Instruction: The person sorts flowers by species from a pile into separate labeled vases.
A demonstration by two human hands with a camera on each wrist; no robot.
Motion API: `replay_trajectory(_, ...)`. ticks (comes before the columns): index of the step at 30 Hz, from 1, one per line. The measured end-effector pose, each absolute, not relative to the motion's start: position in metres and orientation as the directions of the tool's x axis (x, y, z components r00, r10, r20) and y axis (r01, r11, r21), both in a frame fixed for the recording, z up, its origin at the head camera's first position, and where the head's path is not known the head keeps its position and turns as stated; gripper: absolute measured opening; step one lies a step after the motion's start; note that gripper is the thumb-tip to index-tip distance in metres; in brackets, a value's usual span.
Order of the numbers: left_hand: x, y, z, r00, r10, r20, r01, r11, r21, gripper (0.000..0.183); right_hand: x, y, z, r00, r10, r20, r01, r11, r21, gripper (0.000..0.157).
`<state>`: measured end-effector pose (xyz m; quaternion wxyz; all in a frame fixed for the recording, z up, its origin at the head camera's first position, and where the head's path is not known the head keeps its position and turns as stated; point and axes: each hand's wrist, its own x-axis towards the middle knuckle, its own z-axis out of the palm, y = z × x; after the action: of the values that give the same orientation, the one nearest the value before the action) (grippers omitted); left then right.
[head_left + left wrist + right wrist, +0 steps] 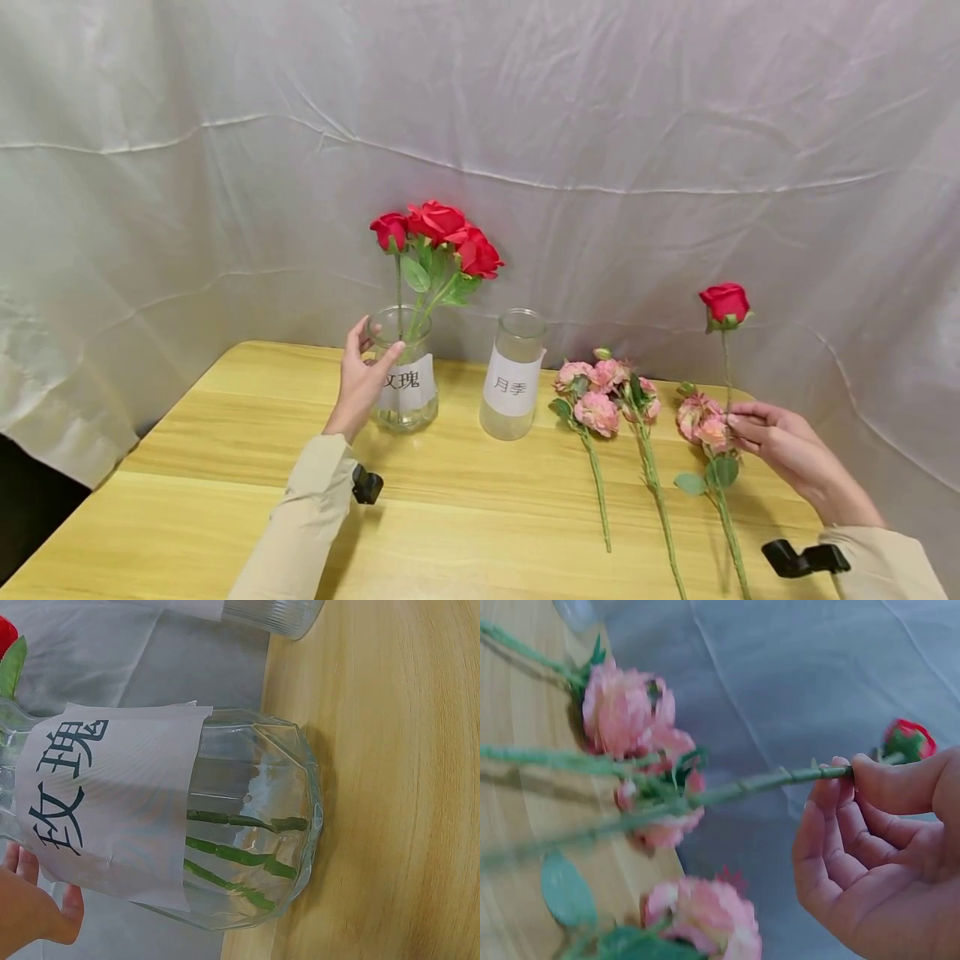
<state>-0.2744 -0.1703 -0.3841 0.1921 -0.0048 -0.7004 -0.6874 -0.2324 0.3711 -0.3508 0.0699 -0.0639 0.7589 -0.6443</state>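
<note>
My left hand (358, 385) holds a wide glass vase (408, 419) near its neck, thumb at the front and fingers behind. On the vase is a white paper label (112, 802) with the characters 玫瑰. Several red roses (438, 221) stand in it; three green stems (240, 855) show through the glass near its bottom. Over on the right, my right hand (783, 450) pinches a single upright red rose (726, 304) by its stem (772, 780), between thumb and fingertips. The bloom rises above the hand, and the lower stem passes in front of pink flowers.
A narrower glass vase (516, 427) labelled 月季 stands right of the first. Pink flowers (597, 412) on long green stems (656, 492) lie on the wooden table (465, 533), some beneath the right hand. A grey curtain (525, 125) hangs behind the table's back edge.
</note>
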Motion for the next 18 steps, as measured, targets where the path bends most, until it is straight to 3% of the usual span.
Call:
replay_trajectory(3,-0.274,-0.17,-0.384,-0.926,-0.258,0.274,0.269,0.055,0.962,0.077,-0.231,0.359,-0.349,-0.98,-0.197,0.005,-0.028,0.113,-0.993,0.008)
replay_trajectory(11,-0.272,-0.169,-0.383,-0.929,-0.252,0.272,0.267,0.055,0.962,0.077,-0.228,0.334,-0.34,-0.984,-0.175,0.037,-0.062,0.139,-0.988,0.011)
replay_trajectory(18,-0.27,-0.17,-0.38,-0.934,-0.247,0.259,0.253,0.053,0.966,0.077,-0.226,0.318,-0.332,-0.962,-0.236,0.14,-0.112,-0.128,-0.985,0.015)
